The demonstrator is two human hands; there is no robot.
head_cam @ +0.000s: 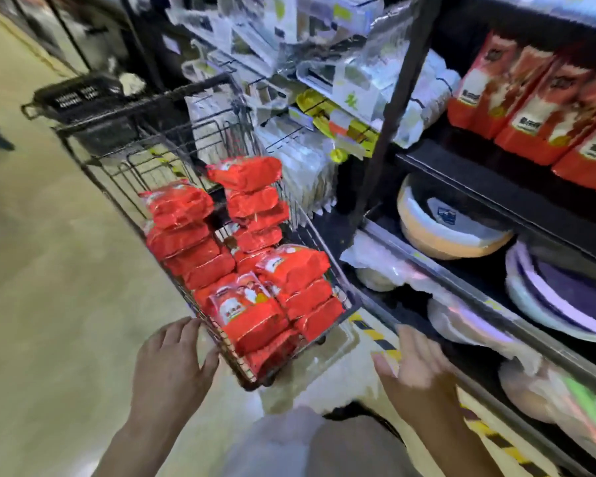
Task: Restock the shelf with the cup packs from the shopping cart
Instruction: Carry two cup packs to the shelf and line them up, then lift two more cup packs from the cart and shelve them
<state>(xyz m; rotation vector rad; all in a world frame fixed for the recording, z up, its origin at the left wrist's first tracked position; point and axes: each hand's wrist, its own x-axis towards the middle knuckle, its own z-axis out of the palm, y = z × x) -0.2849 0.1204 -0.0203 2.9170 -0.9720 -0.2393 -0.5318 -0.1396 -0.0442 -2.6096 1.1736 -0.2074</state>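
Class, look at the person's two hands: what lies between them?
In the head view, the near corner of the wire shopping cart, stacked with red cup packs, lies between the left hand and right hand.

The shopping cart in the middle of the frame is dark wire metal with a matt look. The cup packs stacked in it are wrapped in glossy red plastic film that wrinkles and catches the light. At right, the shelf is dark and matt, likely metal; on it stand more red packs with a soft sheen. Below sit smooth plastic basins, some under clear film. The floor at left is smooth, pale and faintly shiny.
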